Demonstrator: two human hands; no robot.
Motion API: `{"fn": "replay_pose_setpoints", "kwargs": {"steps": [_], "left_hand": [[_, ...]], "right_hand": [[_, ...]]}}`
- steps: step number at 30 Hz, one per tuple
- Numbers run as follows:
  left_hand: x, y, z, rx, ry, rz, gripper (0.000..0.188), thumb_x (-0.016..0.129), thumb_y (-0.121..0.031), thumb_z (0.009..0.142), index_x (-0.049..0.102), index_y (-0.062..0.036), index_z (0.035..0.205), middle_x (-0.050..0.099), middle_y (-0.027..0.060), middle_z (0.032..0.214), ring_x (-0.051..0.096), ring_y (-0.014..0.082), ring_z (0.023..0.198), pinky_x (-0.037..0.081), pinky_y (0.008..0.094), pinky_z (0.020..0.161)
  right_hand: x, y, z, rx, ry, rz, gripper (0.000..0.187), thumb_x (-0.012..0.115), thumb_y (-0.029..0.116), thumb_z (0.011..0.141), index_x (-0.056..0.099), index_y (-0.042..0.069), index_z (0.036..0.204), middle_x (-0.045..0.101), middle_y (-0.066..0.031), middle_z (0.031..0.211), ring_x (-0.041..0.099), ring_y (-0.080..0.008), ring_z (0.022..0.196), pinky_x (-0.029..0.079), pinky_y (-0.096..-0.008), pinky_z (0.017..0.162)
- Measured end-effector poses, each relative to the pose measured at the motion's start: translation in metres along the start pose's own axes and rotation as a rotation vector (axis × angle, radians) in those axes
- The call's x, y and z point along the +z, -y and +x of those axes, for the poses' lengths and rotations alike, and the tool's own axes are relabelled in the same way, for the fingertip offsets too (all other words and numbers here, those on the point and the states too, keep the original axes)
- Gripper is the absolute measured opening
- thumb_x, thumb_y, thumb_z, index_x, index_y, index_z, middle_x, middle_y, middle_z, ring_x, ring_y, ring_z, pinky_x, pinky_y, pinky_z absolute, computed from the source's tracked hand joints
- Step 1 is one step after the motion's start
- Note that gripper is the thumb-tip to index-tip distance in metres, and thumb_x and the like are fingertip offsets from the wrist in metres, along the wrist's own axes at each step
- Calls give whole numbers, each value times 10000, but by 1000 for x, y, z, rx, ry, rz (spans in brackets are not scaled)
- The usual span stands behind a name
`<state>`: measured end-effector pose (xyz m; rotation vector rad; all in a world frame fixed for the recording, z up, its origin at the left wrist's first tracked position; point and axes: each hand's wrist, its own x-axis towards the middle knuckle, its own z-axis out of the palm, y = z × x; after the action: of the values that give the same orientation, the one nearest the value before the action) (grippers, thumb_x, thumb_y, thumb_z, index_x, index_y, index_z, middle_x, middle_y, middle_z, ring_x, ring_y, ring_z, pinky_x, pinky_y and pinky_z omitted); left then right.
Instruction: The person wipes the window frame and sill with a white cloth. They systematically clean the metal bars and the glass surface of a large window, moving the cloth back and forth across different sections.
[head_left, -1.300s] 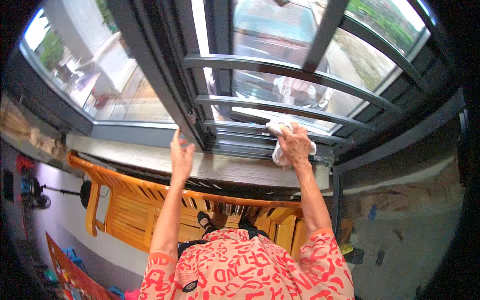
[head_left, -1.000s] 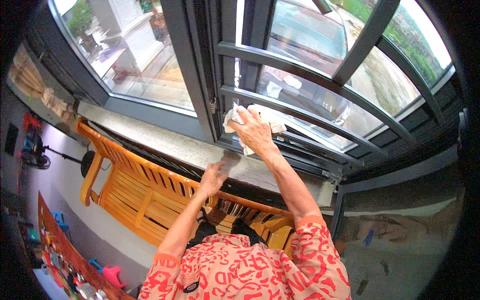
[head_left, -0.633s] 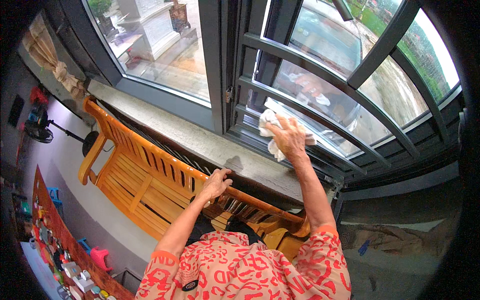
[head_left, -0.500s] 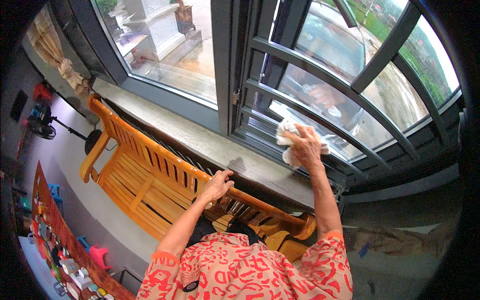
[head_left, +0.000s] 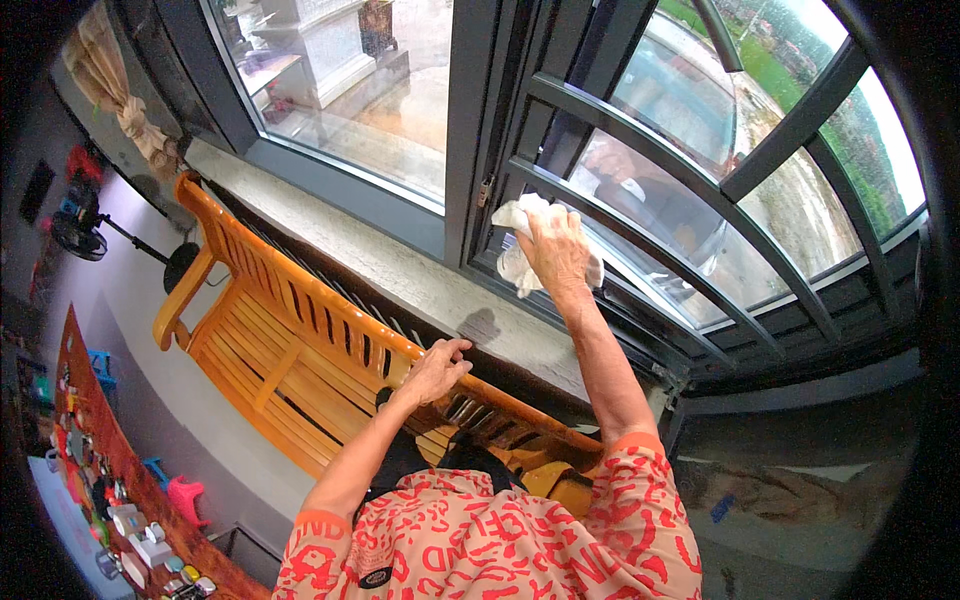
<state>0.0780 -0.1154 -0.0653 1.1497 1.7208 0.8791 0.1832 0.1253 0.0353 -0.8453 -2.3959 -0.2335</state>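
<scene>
My right hand [head_left: 556, 248] presses a crumpled white cloth [head_left: 520, 268] to the left end of the dark metal window bars [head_left: 620, 222]. Its fingers bend over the cloth, which bunches out on both sides of the hand. Behind those bars is the pane of a dark-framed window [head_left: 690, 215], with a faint reflection in the glass. My left hand [head_left: 437, 372] rests on the top rail of a varnished wooden bench [head_left: 310, 318], its fingers loosely extended past the rail toward the sill and nothing held in them.
A pale stone windowsill [head_left: 400, 275] runs between bench and window. Left of the bars stands a fixed pane in a grey frame [head_left: 340, 185]. A tied curtain [head_left: 130, 110] hangs at the far left, near a black fan [head_left: 78, 225]. A cluttered wooden table [head_left: 100, 470] stands lower left.
My right hand has moved left and slightly up along the window bars with the cloth. The left hand stays on the bench rail. The view has shifted slightly.
</scene>
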Motion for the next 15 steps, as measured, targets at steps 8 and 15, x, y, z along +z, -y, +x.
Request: {"fn": "replay_pose_setpoints", "kwargs": {"steps": [8, 15], "left_hand": [[9, -17, 10, 35, 69, 67, 458, 625, -263, 886, 525, -74, 1291, 562, 156, 1154, 589, 270, 994, 485, 375, 877], [7, -18, 10, 96, 118, 154, 437, 624, -247, 899, 528, -63, 1284, 552, 127, 1136, 576, 235, 985, 488, 359, 864]], "right_hand": [[-24, -52, -60, 54, -9, -176, 413, 753, 328, 702, 636, 170, 1066, 583, -83, 992, 571, -308, 903, 503, -417, 663], [-51, -103, -123, 175, -33, -289, 434, 707, 322, 763, 621, 171, 1160, 570, -112, 1100, 564, -331, 976, 522, -445, 744]]}}
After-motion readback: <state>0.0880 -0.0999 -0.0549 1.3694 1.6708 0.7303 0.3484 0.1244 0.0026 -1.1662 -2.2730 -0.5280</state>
